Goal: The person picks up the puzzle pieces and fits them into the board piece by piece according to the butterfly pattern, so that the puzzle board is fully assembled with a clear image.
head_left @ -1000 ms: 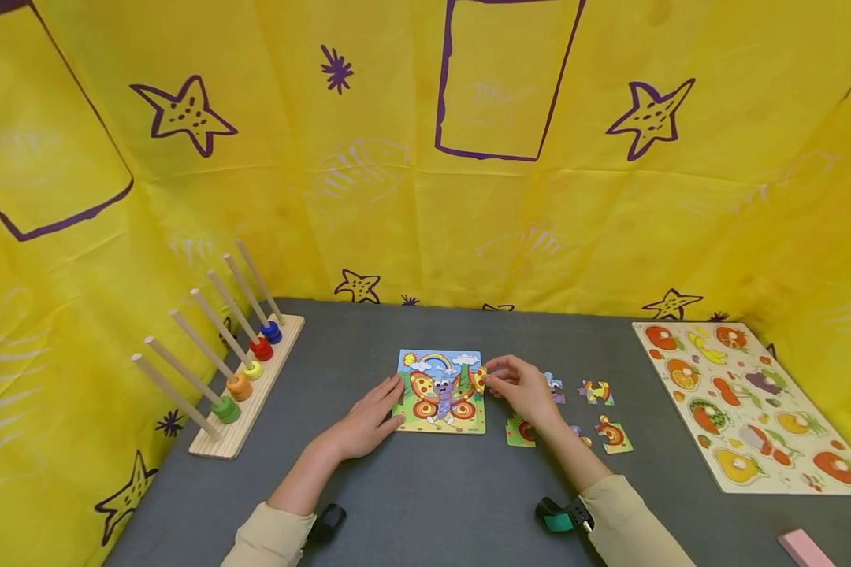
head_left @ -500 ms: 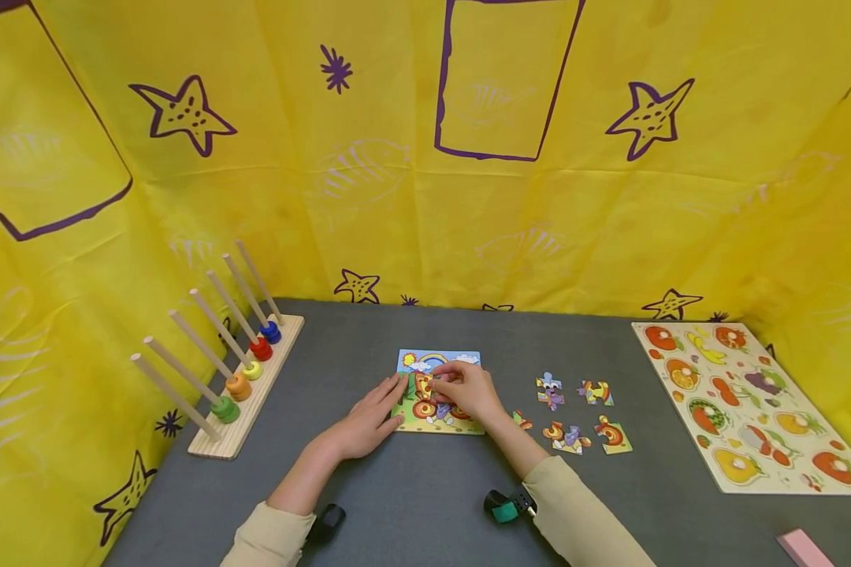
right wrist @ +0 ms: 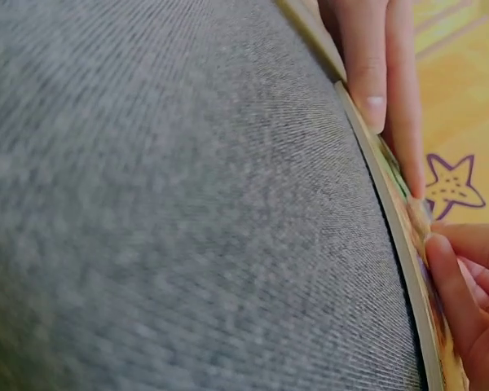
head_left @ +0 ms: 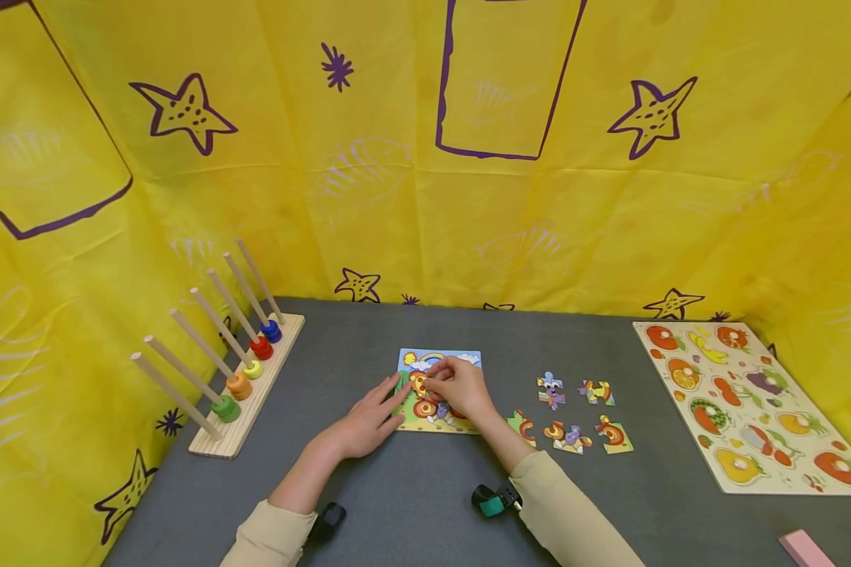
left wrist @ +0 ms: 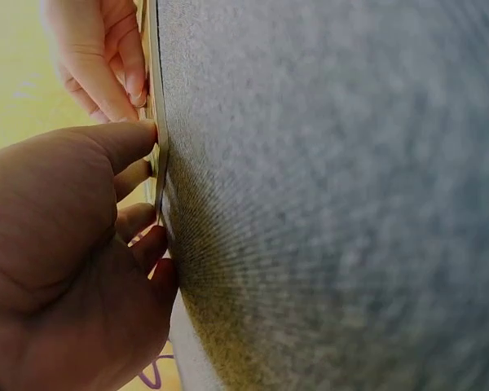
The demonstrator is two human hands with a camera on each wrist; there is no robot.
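A butterfly puzzle board (head_left: 440, 426) lies flat on the dark grey table, partly covered by both hands. On its left edge rests my left hand (head_left: 362, 425), fingers extended over the picture. My right hand (head_left: 462, 387) pinches a pizza-patterned puzzle piece (head_left: 420, 383) over the left half of the board, by the left fingertips. In the right wrist view the right hand (right wrist: 477, 285) has thumb and finger together at the board's surface. Loose puzzle pieces lie right of the board, among them a purple face piece (head_left: 551, 391) and an orange-swirl corner piece (head_left: 613, 435).
At the left stands a wooden peg rack (head_left: 255, 386) with tall rods and coloured rings. A fruit puzzle board (head_left: 752, 402) lies at the right, and a pink block (head_left: 804, 547) near the front right. Yellow printed cloth (head_left: 425, 197) hangs behind the table.
My right hand has carried the pizza-patterned piece leftward from the board's right edge to its left half, uncovering loose pieces at the right. My left hand has stayed on the board's left edge.
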